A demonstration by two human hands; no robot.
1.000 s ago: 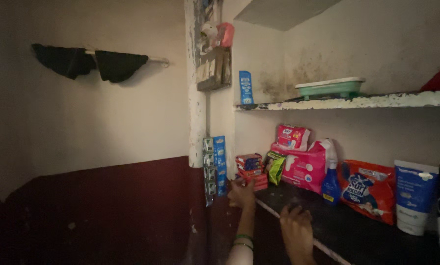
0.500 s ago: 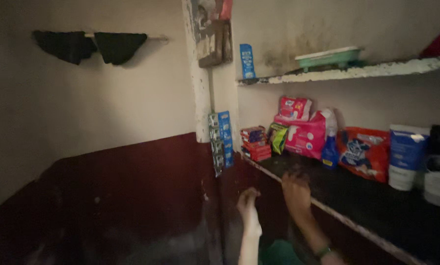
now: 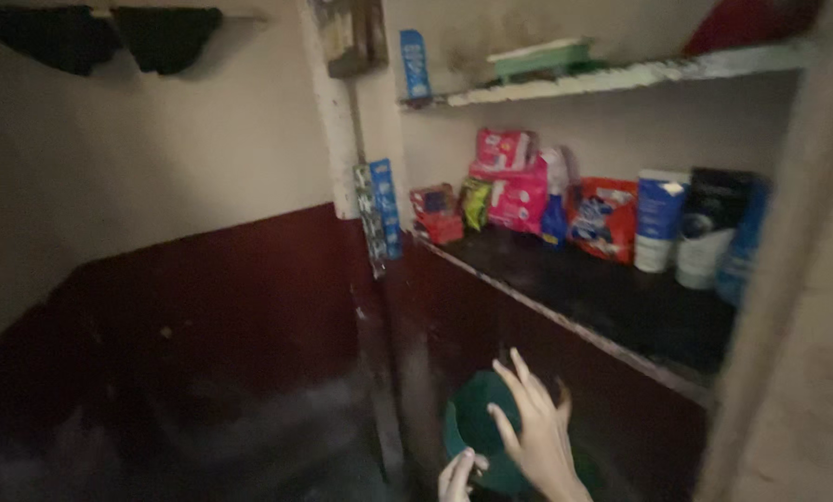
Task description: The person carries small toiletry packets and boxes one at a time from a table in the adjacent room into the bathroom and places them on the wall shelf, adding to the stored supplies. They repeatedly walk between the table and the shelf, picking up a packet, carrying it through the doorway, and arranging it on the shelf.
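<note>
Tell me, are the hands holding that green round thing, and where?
It cannot be told for sure. The right hand is spread open in front of the green round thing, not gripping it. The left hand is near its lower edge, blurred.

left grip [image 3: 457, 476]: bare, blurred | right grip [image 3: 535, 429]: bare, no rings visible

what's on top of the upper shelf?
On the upper shelf: a pale green tray, a blue packet standing at its left end, and something red at the right, cut off by the frame. The tray's contents are hidden by its rim.
</note>
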